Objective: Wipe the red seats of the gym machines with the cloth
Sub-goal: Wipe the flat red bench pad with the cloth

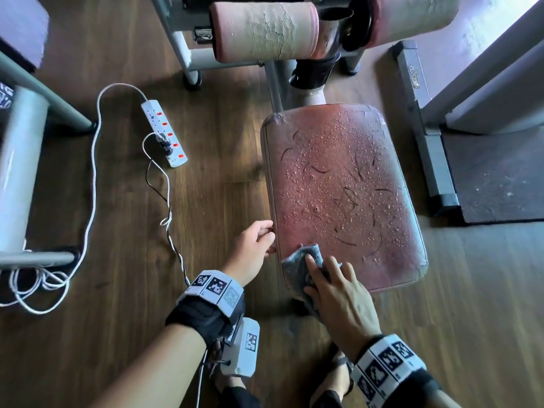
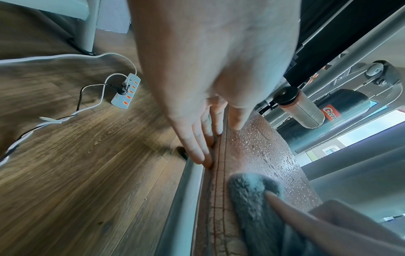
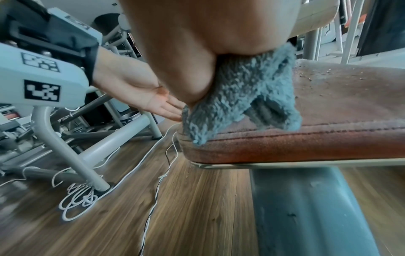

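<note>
Soft, limp cloth [image 1: 297, 266] (probably bunches easily) lies under the right hand [image 1: 335, 293]'s flat fingers on the wet red seat [image 1: 347, 184]; left hand [image 1: 253, 248]'s straight fingers brace its edge.

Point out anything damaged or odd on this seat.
The red seat is beaded with droplets and scored with dark curved cuts; the roller pad above it is badly cracked. Only the near corner lies under the cloth.

The wooden floor [image 1: 123, 201] carries a white power strip [image 1: 164, 134] and coiled white cable [image 1: 38, 285] left of the red seat [image 1: 347, 184].
</note>
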The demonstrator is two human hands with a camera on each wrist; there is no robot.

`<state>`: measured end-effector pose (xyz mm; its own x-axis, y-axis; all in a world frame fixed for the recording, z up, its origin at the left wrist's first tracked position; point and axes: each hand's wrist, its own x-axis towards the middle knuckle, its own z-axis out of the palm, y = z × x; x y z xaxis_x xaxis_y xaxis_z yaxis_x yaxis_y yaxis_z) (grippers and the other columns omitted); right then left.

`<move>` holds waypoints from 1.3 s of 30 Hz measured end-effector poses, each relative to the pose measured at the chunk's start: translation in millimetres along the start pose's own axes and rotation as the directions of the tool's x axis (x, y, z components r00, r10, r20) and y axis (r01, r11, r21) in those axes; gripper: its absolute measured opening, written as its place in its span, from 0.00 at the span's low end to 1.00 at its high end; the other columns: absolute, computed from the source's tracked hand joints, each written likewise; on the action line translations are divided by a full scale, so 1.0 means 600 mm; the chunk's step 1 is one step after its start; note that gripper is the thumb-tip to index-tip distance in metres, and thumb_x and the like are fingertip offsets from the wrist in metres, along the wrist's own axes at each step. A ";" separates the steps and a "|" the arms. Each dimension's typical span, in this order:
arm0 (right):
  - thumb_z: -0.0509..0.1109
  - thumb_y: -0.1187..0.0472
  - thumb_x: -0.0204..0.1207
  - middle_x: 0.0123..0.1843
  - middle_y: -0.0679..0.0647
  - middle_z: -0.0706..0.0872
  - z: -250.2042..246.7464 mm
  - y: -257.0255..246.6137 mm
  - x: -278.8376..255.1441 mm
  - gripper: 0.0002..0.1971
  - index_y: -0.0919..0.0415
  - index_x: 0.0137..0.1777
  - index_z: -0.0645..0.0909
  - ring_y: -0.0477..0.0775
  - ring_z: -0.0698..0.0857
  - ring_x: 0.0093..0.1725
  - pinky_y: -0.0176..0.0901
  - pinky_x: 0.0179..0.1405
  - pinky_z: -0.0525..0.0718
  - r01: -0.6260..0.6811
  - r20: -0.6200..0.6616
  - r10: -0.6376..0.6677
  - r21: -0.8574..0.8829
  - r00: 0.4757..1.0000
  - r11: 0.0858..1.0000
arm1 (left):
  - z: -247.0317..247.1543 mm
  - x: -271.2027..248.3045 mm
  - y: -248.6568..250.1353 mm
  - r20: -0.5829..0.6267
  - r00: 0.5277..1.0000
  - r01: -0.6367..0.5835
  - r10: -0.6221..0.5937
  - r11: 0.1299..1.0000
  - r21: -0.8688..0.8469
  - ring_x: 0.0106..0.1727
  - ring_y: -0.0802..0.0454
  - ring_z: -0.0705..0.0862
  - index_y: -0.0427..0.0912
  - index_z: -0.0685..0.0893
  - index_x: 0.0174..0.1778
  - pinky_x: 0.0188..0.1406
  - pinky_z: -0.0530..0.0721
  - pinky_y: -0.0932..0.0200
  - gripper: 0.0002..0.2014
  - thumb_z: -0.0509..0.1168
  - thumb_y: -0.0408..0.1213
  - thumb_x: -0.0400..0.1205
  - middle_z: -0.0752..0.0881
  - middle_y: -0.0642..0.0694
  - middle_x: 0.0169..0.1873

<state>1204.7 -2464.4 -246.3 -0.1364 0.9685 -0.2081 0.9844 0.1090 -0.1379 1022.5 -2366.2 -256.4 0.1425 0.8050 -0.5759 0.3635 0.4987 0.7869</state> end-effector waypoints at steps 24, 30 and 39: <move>0.58 0.53 0.83 0.86 0.53 0.58 0.033 -0.029 0.095 0.29 0.57 0.84 0.60 0.54 0.54 0.85 0.52 0.80 0.63 0.027 -0.121 -0.005 0.177 0.993 0.984 | 0.021 -0.023 -0.017 -0.045 0.992 0.086 -0.114 0.911 -0.403 0.51 0.52 0.88 0.37 0.83 0.63 0.51 0.87 0.58 0.13 0.55 0.26 0.88 0.89 0.40 0.57; 0.53 0.50 0.84 0.86 0.52 0.54 0.025 -0.028 0.214 0.30 0.55 0.85 0.54 0.54 0.53 0.85 0.53 0.79 0.60 -0.087 -0.083 0.102 0.164 0.991 0.983 | 0.030 -0.025 -0.015 -0.039 0.992 0.092 -0.122 0.891 -0.445 0.51 0.51 0.87 0.44 0.83 0.59 0.47 0.85 0.62 0.13 0.56 0.28 0.88 0.89 0.44 0.54; 0.55 0.48 0.85 0.85 0.50 0.60 0.034 -0.022 0.153 0.28 0.56 0.84 0.61 0.56 0.60 0.83 0.52 0.77 0.66 0.065 -0.139 -0.045 0.145 0.989 0.987 | 0.027 -0.022 -0.013 -0.109 0.991 0.032 -0.083 0.914 -0.405 0.61 0.50 0.83 0.44 0.78 0.66 0.61 0.81 0.54 0.12 0.57 0.33 0.88 0.84 0.44 0.62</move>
<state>1176.8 -2381.5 -283.4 -0.1637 0.9843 -0.0653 0.9469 0.1382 -0.2902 1032.9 -2385.9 -258.6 0.0107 0.7912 -0.6114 -0.0366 0.6114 0.7905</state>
